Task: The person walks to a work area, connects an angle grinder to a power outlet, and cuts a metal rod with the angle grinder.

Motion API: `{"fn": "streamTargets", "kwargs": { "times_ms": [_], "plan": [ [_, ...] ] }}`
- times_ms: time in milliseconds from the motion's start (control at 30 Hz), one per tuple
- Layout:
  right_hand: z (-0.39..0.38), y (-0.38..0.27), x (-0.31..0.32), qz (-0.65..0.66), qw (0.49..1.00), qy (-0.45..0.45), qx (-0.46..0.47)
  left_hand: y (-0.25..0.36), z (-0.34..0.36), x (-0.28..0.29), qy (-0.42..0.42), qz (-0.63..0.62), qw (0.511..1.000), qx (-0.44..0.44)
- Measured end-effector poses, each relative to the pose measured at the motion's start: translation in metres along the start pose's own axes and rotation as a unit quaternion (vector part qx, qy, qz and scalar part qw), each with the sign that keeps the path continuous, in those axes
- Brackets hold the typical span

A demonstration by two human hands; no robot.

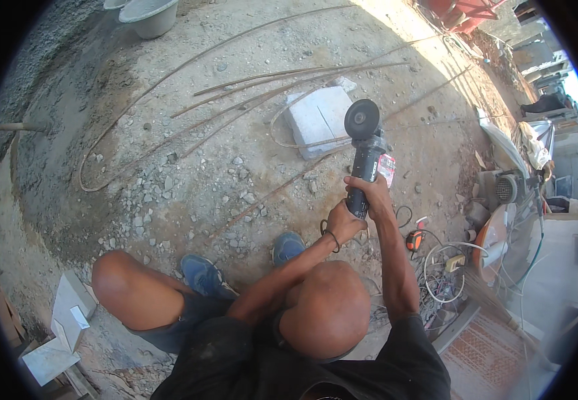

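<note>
In the head view, a black shirt (209, 353) is nearest, then two bare, bent knees (325, 310). Beyond, both hands are closed round a black grinder (367, 167): the left hand (347, 225) curls about its tail, the right hand (373, 193) grips mid-body, thumb across. Its flat, round disc (362, 120) overlaps the right edge of a pale, slit block (315, 123) on gritty ground (429, 163); contact cannot be told. Good handling probably means keeping this firm two-handed hold, disc square, cables (426, 280) clear.
</note>
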State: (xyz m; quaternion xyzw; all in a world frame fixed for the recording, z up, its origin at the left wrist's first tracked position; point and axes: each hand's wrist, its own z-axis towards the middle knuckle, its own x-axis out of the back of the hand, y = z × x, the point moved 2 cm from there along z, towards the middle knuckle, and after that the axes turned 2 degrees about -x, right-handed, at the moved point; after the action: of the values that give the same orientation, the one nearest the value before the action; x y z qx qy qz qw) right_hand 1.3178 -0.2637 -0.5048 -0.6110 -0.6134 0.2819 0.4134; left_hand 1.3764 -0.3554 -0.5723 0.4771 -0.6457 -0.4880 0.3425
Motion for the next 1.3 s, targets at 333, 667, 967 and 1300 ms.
{"fn": "streamTargets", "kwargs": {
  "times_ms": [333, 667, 967, 1300],
  "plan": [
    [0.008, 0.012, -0.018, -0.219, 0.962, 0.065, 0.149, -0.03, 0.052, 0.205, 0.278, -0.105, 0.955, 0.018],
    [0.027, 0.021, -0.013, -0.273, 0.954, 0.02, 0.12, -0.024, 0.121, 0.226, 0.18, -0.012, 0.978, 0.108],
    [0.032, 0.016, -0.008, -0.313, 0.94, 0.035, 0.128, -0.02, 0.129, 0.222, 0.182, -0.022, 0.981, 0.069],
    [0.03, 0.016, -0.011, -0.327, 0.935, 0.029, 0.132, -0.019, 0.124, 0.222, 0.191, -0.034, 0.977, 0.084]
  ]
}}
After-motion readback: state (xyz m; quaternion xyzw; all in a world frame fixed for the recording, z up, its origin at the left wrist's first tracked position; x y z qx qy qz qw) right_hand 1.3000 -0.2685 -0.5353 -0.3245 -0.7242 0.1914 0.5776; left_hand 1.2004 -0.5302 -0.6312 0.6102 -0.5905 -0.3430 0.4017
